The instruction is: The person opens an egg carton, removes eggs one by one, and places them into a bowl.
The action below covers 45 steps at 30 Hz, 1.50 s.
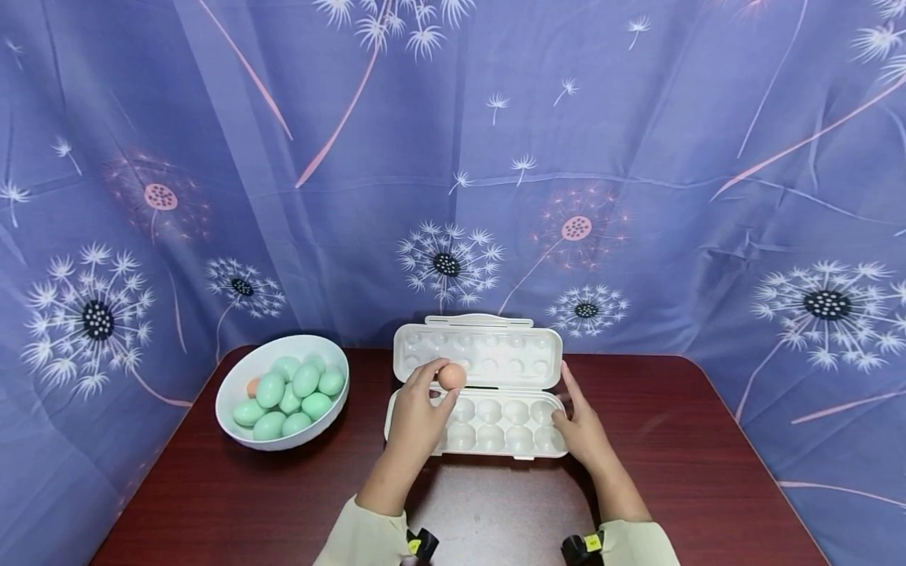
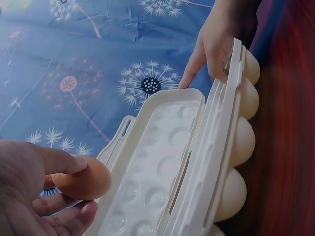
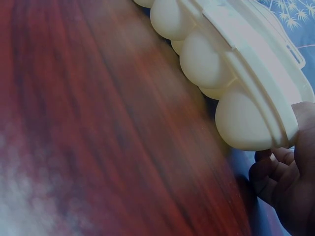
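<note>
My left hand (image 1: 410,428) pinches a brown egg (image 1: 452,376) between thumb and fingers, above the left part of an egg carton (image 1: 488,453). This off-white plastic carton lies with its lid (image 1: 477,383) swung back toward the curtain. In the left wrist view the egg (image 2: 88,179) sits at the fingertips, beside the lid's far edge. At the carton's right end my right hand (image 1: 587,440) grips the rim, thumb on top and index finger stretched along the lid's side. The right wrist view shows its other fingers (image 3: 268,172) curled below the rounded cups (image 3: 243,120).
A white bowl (image 1: 233,436) stands on the left of the dark red wooden table (image 1: 694,456), holding several pale green eggs (image 1: 306,380) and one brown egg (image 1: 252,387). A blue curtain (image 1: 495,149) with dandelion prints hangs behind and on both sides of the table.
</note>
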Available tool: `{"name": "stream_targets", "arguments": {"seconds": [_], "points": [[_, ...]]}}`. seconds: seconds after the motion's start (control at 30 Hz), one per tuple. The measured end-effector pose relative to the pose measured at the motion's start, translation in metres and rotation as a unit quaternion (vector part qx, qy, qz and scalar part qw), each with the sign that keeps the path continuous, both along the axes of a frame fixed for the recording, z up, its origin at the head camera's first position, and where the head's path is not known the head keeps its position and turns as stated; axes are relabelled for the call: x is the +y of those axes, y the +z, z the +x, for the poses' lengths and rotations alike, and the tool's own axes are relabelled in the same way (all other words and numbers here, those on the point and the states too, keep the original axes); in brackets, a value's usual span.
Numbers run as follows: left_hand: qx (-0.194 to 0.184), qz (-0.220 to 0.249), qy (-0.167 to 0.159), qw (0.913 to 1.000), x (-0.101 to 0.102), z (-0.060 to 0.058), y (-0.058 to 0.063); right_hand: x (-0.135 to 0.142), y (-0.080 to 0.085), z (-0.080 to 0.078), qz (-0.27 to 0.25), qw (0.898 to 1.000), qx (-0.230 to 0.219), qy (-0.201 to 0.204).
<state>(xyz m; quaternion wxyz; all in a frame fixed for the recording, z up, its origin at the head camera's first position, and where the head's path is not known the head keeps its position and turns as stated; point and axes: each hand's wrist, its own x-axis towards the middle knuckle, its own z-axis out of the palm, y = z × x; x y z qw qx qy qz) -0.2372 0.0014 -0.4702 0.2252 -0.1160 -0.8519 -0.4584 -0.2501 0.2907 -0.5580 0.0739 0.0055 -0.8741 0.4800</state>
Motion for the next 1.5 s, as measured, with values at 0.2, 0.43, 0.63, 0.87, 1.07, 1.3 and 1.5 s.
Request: {"name": "stream_targets", "arguments": {"seconds": [0.2, 0.43, 0.63, 0.87, 1.07, 1.3, 1.5], "points": [[0.007, 0.014, 0.005, 0.9999, -0.010, 0.000, 0.001, 0.001, 0.000, 0.000, 0.008, 1.000, 0.011, 0.000], [0.016, 0.012, 0.014, 0.9997, -0.017, 0.000, 0.003, 0.001, -0.001, 0.001, 0.009, 1.000, 0.007, 0.000], [0.020, 0.002, 0.027, 0.9994, -0.022, 0.001, 0.004, 0.002, -0.002, -0.001, 0.010, 1.000, 0.002, -0.004], [0.022, -0.008, 0.058, 0.9981, -0.032, 0.001, 0.007, 0.001, -0.002, -0.001, 0.008, 1.000, 0.002, 0.000], [0.020, -0.009, 0.069, 0.9974, -0.044, 0.000, 0.007, 0.002, -0.002, -0.001, 0.009, 1.000, -0.002, -0.001], [0.018, 0.009, 0.064, 0.9977, -0.053, -0.002, 0.006, 0.001, 0.000, 0.000, 0.018, 1.000, -0.003, -0.005], [0.008, 0.007, 0.070, 0.9975, -0.062, -0.002, 0.005, 0.001, 0.001, 0.000, 0.015, 1.000, -0.005, -0.003]]}}
